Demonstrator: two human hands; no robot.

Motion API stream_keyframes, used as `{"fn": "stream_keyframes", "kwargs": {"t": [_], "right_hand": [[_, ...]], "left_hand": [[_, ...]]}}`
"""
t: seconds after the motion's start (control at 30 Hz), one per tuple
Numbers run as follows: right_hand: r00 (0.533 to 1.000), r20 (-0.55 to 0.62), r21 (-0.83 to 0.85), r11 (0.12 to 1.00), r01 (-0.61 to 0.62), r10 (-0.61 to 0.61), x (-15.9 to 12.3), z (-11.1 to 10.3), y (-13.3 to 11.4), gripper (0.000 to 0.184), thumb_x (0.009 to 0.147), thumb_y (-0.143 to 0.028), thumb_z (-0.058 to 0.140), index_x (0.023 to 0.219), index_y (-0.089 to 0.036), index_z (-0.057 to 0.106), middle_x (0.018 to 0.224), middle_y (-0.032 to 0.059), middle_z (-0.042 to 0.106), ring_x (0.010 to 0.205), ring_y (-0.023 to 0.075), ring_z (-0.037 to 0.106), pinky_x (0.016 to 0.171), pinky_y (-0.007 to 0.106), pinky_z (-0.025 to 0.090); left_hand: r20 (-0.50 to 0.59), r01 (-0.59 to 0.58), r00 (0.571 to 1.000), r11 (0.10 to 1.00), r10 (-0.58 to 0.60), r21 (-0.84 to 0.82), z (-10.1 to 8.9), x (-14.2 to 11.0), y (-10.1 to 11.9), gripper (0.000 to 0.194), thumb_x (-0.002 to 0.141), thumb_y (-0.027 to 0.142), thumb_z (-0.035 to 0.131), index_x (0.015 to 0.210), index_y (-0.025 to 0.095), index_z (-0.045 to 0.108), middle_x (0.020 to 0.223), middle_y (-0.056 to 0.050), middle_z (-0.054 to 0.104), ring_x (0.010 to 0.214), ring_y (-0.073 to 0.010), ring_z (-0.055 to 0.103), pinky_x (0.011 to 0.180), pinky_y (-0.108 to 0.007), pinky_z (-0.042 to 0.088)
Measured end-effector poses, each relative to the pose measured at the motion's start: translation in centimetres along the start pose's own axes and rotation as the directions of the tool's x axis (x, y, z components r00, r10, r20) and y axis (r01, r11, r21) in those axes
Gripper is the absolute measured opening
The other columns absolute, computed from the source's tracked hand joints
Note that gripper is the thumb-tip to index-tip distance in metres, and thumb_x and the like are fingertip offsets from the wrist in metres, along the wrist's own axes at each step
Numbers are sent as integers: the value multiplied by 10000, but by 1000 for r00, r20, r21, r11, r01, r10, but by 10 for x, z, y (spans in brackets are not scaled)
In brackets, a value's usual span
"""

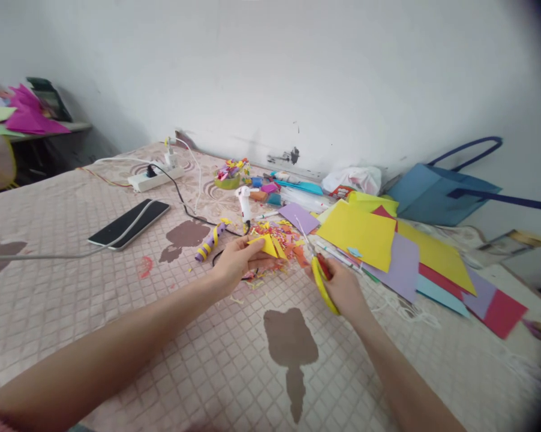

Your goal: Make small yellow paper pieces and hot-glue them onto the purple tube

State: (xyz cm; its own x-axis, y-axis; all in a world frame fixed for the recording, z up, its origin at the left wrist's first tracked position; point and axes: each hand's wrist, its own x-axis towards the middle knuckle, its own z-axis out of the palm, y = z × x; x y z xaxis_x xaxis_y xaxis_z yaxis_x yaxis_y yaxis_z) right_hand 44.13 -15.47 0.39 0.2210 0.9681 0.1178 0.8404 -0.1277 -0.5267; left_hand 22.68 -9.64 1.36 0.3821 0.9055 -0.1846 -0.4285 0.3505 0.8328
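Observation:
My left hand (235,259) pinches a small piece of yellow paper (267,246) with a slit cut in it. To the right, my right hand (340,288) grips yellow-handled scissors (321,282), their blades apart from the paper and pointing away from me. Beneath and behind the yellow piece lies a heap of paper scraps (274,231) in several colours. A purple tube wound with a yellow strip (210,242) rests just beyond my left hand. Behind it stands a white glue gun (244,204) with a black cord.
Sheets of coloured paper (355,234) spread across the right, with a blue bag (439,189) behind them. A phone (130,224) with a white cable and a power strip (156,177) lie at left. A green bowl of paper pieces (228,180) stands near the wall.

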Motion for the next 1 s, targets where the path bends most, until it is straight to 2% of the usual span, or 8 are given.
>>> {"fn": "stream_keyframes", "kwargs": {"t": [0.23,0.37,0.53,0.67,0.73,0.77,0.83,1.0], "right_hand": [[982,-186,-286,958,-17,-38,35,-15,67,407,775,-411,546,1033,-109,631,1020,155,681,922,284,630,747,338,451],[984,-179,-335,941,-55,-6,41,-24,86,361,811,-419,496,928,-129,678,866,131,715,811,289,654,694,356,457],[968,-247,-317,948,-36,-46,39,-33,87,310,819,-382,489,848,-129,666,797,135,710,776,276,652,695,365,462],[937,-325,-197,979,62,-125,30,-28,60,302,814,-417,502,804,-152,647,850,136,685,837,280,620,746,402,459],[976,-189,155,978,140,-110,21,-19,38,322,831,-450,493,849,-161,634,854,109,676,777,229,625,684,352,482],[993,-14,367,923,115,-118,15,-13,26,355,851,-479,461,887,-165,623,855,99,669,712,203,624,600,320,485],[942,264,631,775,-7,-207,2,0,4,400,867,-522,432,949,-169,601,831,78,653,632,164,608,510,275,463],[875,391,742,660,-118,-284,-17,24,-23,288,812,-467,593,826,-183,551,627,-31,567,497,84,497,449,199,388]], "left_hand": [[-90,-99,988,961,126,258,-3,-2,-8,244,742,334,665,711,140,521,555,30,548,434,-49,474,434,-159,365],[14,-122,992,936,124,330,0,-6,-14,300,743,399,639,683,155,475,506,53,485,408,-42,402,407,-160,284],[122,-185,981,903,149,387,3,-11,-18,279,741,389,632,702,145,502,529,56,470,441,-45,418,435,-170,323],[175,-165,980,890,98,425,3,-11,-21,268,731,373,641,787,131,540,550,51,496,436,-51,439,417,-178,340],[181,-157,980,900,89,407,3,-11,-24,288,717,370,658,820,131,534,557,51,512,432,-53,451,416,-180,352],[184,-156,979,904,88,398,3,-11,-25,301,710,376,667,821,133,527,561,50,521,431,-53,457,417,-181,358],[193,-159,977,905,88,394,4,-11,-26,328,698,394,685,803,137,511,566,45,533,434,-56,472,420,-183,369],[234,-177,969,892,83,415,4,-14,-26,343,700,412,691,790,133,512,586,34,545,456,-62,499,428,-184,391]]}}
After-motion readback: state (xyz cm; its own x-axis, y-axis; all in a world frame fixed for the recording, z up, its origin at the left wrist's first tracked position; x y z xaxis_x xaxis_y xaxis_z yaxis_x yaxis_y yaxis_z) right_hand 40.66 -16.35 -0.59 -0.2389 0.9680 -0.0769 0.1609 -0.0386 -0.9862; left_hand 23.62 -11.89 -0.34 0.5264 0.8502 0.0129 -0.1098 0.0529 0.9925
